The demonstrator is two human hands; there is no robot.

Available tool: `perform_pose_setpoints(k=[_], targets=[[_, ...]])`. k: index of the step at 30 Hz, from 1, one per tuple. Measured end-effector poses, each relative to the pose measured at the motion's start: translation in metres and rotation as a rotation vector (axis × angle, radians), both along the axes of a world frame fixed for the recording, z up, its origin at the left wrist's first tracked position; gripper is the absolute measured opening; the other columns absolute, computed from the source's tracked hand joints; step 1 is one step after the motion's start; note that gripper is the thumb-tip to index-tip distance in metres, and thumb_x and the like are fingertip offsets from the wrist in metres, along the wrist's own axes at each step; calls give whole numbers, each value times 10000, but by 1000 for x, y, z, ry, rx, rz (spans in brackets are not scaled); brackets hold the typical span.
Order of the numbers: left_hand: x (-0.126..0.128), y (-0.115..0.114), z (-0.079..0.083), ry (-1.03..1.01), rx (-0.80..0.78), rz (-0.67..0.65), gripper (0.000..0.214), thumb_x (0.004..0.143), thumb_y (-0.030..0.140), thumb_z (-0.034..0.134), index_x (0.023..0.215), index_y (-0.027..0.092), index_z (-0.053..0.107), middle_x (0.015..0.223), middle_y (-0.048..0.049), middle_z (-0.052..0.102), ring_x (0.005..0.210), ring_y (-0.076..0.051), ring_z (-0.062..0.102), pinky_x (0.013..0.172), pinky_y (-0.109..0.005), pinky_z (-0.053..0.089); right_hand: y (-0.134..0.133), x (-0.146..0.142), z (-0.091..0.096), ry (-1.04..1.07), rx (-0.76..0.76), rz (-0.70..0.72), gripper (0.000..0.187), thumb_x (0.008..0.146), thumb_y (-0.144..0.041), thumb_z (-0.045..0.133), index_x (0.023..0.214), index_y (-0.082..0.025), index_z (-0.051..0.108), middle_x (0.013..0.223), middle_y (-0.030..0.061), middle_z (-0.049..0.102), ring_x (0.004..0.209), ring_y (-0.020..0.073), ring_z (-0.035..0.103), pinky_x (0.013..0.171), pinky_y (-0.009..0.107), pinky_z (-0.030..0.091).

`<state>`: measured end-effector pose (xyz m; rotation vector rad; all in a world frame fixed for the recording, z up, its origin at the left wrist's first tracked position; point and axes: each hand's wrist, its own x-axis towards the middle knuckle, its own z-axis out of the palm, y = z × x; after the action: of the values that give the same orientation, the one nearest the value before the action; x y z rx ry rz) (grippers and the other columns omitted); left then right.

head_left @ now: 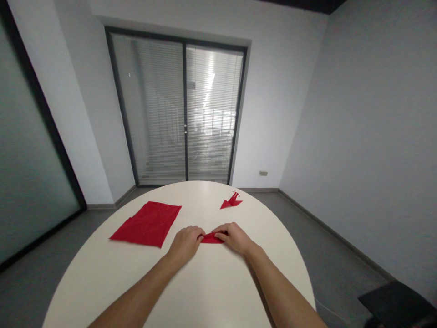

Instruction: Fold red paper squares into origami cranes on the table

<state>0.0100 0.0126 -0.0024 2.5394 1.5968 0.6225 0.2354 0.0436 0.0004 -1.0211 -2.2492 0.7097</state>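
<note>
A small folded piece of red paper [211,238] lies on the table between my two hands. My left hand [188,240] is closed, its fingertips pinching the paper's left end. At the other end my right hand [233,236] is closed too, thumb and fingers gripping the paper's right part. Both hands rest low over the tabletop, and they hide the ends of the paper. Beyond my right hand stands a red origami crane [232,201]. To the left of my left hand lie flat red paper sheets [149,225], loosely stacked and creased.
The round cream table [205,291] fills the lower middle. Behind it is a glass door with blinds [184,114] in a dark frame. A black chair or seat [398,303] is at the lower right, on the grey floor [344,255].
</note>
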Motion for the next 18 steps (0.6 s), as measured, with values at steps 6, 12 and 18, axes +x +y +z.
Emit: perform_pose_setpoints(k=[6, 12, 18], targets=[[1, -1, 3, 8, 6, 46, 249, 948, 167, 457, 967, 221, 699, 936, -50, 721, 905, -228, 631, 783, -321, 417, 5, 9, -2, 26, -63, -13, 231, 882, -281, 587, 984, -214, 784, 946, 40, 774, 833, 214, 686, 761, 300, 508], [1, -1, 4, -12, 0, 64, 234, 946, 166, 469, 954, 220, 696, 944, -46, 726, 905, -222, 633, 792, -316, 412, 8, 15, -5, 55, -133, -54, 219, 858, -295, 612, 952, -194, 782, 925, 51, 773, 821, 222, 690, 730, 309, 520], [-2, 0, 1, -45, 7, 59, 223, 941, 154, 471, 958, 220, 683, 946, -44, 716, 909, -215, 624, 802, -314, 413, 1, 12, -5, 24, -30, -126, 262, 812, -276, 669, 1052, -200, 740, 1006, 71, 748, 859, 214, 675, 796, 326, 518]])
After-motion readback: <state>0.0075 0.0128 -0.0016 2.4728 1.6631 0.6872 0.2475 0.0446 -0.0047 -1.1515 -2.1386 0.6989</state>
